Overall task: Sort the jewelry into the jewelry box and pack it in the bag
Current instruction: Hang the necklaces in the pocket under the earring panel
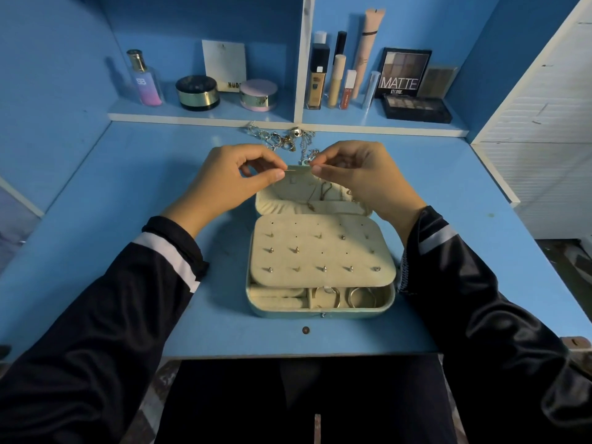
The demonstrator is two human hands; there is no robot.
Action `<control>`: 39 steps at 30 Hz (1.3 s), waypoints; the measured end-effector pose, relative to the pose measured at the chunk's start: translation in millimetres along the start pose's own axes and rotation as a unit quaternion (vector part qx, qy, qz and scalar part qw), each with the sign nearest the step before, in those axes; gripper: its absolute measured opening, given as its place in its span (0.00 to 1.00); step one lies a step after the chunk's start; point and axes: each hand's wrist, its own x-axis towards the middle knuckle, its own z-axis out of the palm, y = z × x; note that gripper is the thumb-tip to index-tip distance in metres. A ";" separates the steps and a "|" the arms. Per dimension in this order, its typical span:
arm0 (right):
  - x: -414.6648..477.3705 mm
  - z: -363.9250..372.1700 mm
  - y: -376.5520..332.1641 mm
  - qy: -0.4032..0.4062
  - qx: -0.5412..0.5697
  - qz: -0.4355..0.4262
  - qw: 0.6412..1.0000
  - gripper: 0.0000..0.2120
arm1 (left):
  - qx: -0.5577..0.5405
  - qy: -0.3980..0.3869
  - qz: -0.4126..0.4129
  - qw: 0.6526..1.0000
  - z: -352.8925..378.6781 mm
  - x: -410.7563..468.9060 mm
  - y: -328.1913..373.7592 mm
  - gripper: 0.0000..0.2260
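An open pale green jewelry box (320, 310) lies on the blue desk, its cream earring panel (322, 251) studded with several earrings. Rings (330, 296) sit in the front compartments and necklaces hang in the raised lid (317, 193). My left hand (237, 177) and my right hand (358, 174) hover above the lid, both pinching a thin gold chain (293, 170) stretched between their fingertips. A pile of loose jewelry (282, 139) lies behind the hands, near the shelf edge. No bag is in view.
The shelf behind holds a perfume bottle (144, 80), two round jars (197, 92), foundation tubes (336, 78) and eyeshadow palettes (416, 107). A white panel (544, 123) stands at right. A small round dark object (306, 330) sits in front of the box.
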 end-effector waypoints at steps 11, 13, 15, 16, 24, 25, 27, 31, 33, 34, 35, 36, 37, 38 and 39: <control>15.6 -4.2 14.5 0.002 -0.249 -0.022 0.968 0.03 | 0.121 -0.048 0.033 0.991 11.2 25.0 -3.2 0.03; 17.1 -4.7 16.9 -0.001 -0.270 -0.029 0.962 0.02 | 0.138 -0.060 0.038 0.988 12.7 28.1 -5.3 0.03; 17.8 -5.5 19.6 -0.004 -0.281 -0.042 0.959 0.03 | 0.147 -0.067 0.043 0.986 14.7 29.8 -7.1 0.03; 18.2 -5.9 20.7 -0.006 -0.286 -0.050 0.957 0.03 | 0.148 -0.068 0.045 0.986 15.6 30.5 -7.8 0.04; 22.8 -8.9 31.1 -0.004 -0.320 -0.115 0.940 0.07 | 0.137 -0.080 0.055 0.986 19.7 36.6 -9.7 0.04; 23.2 -9.2 32.2 -0.002 -0.323 -0.124 0.938 0.07 | 0.139 -0.081 0.057 0.985 20.0 38.0 -9.7 0.04; 24.0 -9.3 34.3 0.003 -0.330 -0.136 0.934 0.07 | 0.149 -0.081 0.064 0.983 20.9 40.0 -10.0 0.04; 25.4 -9.1 36.4 0.003 -0.349 -0.150 0.925 0.08 | 0.167 -0.079 0.092 0.979 22.3 41.2 -9.2 0.03; 26.6 -8.9 36.9 0.002 -0.355 -0.152 0.922 0.08 | 0.173 -0.079 0.097 0.977 23.0 42.0 -8.5 0.04; 27.1 -8.4 37.3 0.001 -0.358 -0.154 0.921 0.08 | 0.174 -0.079 0.098 0.977 23.4 42.2 -8.4 0.04; 27.4 -7.7 37.7 -0.001 -0.362 -0.158 0.919 0.08 | 0.175 -0.078 0.097 0.977 23.9 42.6 -8.5 0.05; 27.6 -6.8 38.2 -0.003 -0.367 -0.162 0.916 0.08 | 0.178 -0.078 0.097 0.976 24.5 42.7 -8.8 0.05; 27.8 -6.1 38.4 -0.005 -0.371 -0.165 0.914 0.07 | 0.180 -0.078 0.097 0.976 25.0 42.9 -9.1 0.05; 27.9 -5.6 38.7 -0.005 -0.374 -0.167 0.912 0.07 | 0.181 -0.077 0.096 0.976 25.5 42.9 -9.2 0.06; 28.2 -5.1 38.9 -0.005 -0.375 -0.169 0.911 0.07 | 0.182 -0.077 0.096 0.976 25.8 42.9 -8.9 0.06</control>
